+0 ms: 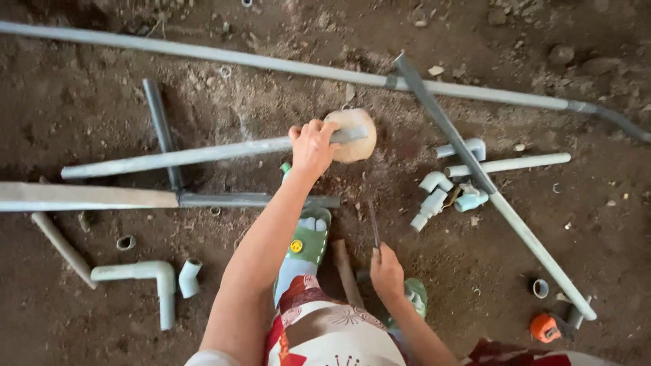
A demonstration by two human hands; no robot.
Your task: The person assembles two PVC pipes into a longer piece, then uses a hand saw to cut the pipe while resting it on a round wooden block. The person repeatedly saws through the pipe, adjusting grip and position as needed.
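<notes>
My left hand (313, 146) grips a long grey plastic pipe (190, 156) near its right end, pressing it onto a round pale stone (354, 139) on the dirt floor. My right hand (386, 271) holds a thin dark hacksaw blade (373, 224) upright, its tip pointing toward the pipe but apart from it. My foot in a green sandal (310, 237) stands just below the pipe; another green sandal (417, 293) shows beside my right hand.
Long grey pipes (203, 53) cross the dirt floor at the top and diagonally at right (515, 224). Several elbow fittings (434, 196) lie at right, an elbow-jointed piece (159, 278) at lower left. An orange tape measure (544, 327) sits lower right.
</notes>
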